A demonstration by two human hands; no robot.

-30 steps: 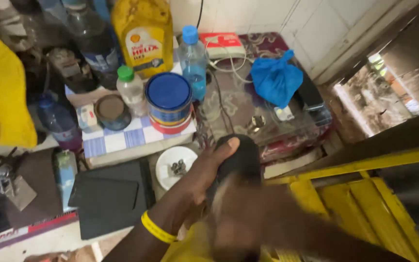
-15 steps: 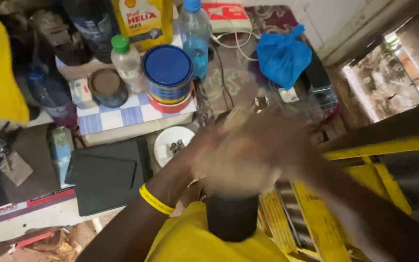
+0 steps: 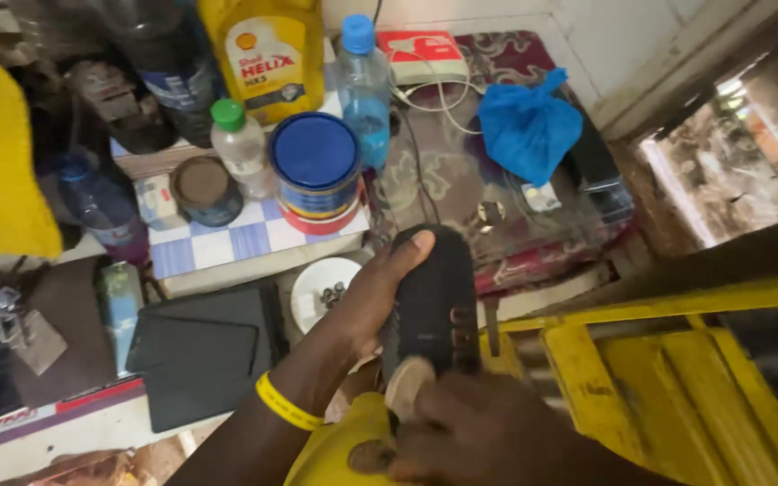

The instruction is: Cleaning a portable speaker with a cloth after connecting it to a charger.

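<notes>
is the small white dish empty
No, the small white dish beside the left hand holds a few small dark metal bits.

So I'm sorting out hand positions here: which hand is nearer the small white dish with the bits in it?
Left. The left hand grips the black speaker's side right beside the white dish; the right hand holds its lower end, farther off.

Lower end of the black speaker (image 3: 432, 301) behind the right hand (image 3: 488, 432) (itself cut off by the bottom edge).
</notes>
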